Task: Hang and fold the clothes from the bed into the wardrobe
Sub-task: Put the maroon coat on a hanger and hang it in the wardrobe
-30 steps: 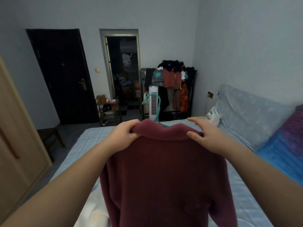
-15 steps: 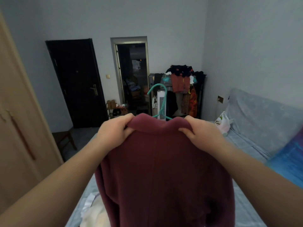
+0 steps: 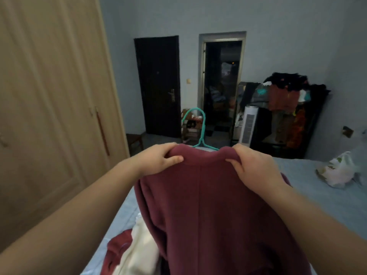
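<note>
A maroon knitted top (image 3: 214,211) hangs in front of me on a teal hanger (image 3: 198,128), whose hook sticks up above the collar. My left hand (image 3: 158,157) grips the collar's left side and my right hand (image 3: 254,165) grips its right side. Below it on the light blue bed (image 3: 327,197) lie a cream garment (image 3: 139,249) and another maroon piece (image 3: 117,247). The beige wardrobe (image 3: 49,96) fills the left of the view, its doors closed.
A white plastic bag (image 3: 339,171) lies on the bed at the right. At the far wall stand a dark door (image 3: 158,86), an open doorway (image 3: 222,84), a white tower fan (image 3: 248,124) and a dark rack piled with clothes (image 3: 288,112).
My view has swung to the left, bringing the wardrobe into sight. Both hands have kept hold of the top's collar and carried it along on the hanger.
</note>
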### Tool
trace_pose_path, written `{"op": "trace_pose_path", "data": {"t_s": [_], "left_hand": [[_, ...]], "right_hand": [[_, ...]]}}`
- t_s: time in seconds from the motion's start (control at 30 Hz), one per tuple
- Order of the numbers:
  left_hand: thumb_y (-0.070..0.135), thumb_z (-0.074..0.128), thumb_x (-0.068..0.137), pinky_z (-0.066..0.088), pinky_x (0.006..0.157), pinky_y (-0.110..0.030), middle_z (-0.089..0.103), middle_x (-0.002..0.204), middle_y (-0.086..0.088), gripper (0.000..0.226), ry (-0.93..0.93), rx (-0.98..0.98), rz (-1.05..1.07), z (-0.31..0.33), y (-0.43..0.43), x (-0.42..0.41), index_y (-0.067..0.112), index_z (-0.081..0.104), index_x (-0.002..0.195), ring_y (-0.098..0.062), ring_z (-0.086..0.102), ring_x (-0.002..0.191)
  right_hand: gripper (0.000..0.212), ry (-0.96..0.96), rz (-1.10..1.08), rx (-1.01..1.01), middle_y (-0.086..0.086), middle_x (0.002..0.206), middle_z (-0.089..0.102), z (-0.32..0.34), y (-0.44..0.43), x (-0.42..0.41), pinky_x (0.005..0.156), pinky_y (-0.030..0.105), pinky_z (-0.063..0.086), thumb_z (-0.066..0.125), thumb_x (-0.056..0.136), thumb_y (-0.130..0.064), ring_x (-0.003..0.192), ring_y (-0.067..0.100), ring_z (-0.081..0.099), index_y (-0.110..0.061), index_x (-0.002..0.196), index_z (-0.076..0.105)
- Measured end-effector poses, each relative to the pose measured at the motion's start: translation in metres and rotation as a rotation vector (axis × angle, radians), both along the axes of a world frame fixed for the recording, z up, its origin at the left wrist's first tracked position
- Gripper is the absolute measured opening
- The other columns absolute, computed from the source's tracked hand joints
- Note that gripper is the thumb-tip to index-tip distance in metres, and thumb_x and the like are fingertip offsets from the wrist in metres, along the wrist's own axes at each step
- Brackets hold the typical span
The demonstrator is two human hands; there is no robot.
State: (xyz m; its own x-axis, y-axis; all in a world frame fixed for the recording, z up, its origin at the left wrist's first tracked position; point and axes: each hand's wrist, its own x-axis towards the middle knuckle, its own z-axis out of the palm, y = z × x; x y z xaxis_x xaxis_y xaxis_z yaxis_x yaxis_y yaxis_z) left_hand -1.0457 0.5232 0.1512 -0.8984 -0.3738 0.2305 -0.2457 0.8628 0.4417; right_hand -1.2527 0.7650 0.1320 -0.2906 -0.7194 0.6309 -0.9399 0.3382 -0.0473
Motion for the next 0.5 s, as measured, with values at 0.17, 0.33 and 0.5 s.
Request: {"op": "trace_pose_path", "data": {"t_s": [0.17,0.33,0.5], "left_hand": [[0.049,0.061,0.092,0.050,0.082,-0.024,0.070,0.097,0.023,0.014,0.280,-0.034,0.098,0.004,0.021,0.077,0.039,0.064,0.102,0.006,0.064,0.092],[0.061,0.051,0.087,0.049,0.075,-0.031,0.070,0.086,0.011,0.039,0.484,-0.321,0.306,0.077,0.039,0.180,0.026,0.061,0.100,-0.007,0.065,0.081],[0.059,0.050,0.087,0.050,0.072,-0.034,0.071,0.088,0.004,0.036,0.564,-0.535,0.489,0.133,0.045,0.312,0.028,0.060,0.102,-0.019,0.065,0.084]], "right_hand": [[0.042,-0.189,0.178,0.164,-0.020,0.082,0.064,0.047,-0.016,0.034,0.070,0.035,0.054,0.044,0.077,-0.076,0.077,0.005,0.062,-0.042,0.100,0.055],[0.064,-0.256,0.395,0.085,-0.026,0.107,0.062,0.121,-0.022,0.106,0.084,0.034,0.047,0.014,0.079,-0.088,0.096,0.002,0.059,-0.057,0.123,0.048],[0.037,-0.039,0.437,-0.076,-0.016,0.095,0.057,0.168,-0.067,0.213,0.075,0.035,0.047,0.028,0.094,-0.066,0.087,0.012,0.056,-0.046,0.119,0.047]]}}
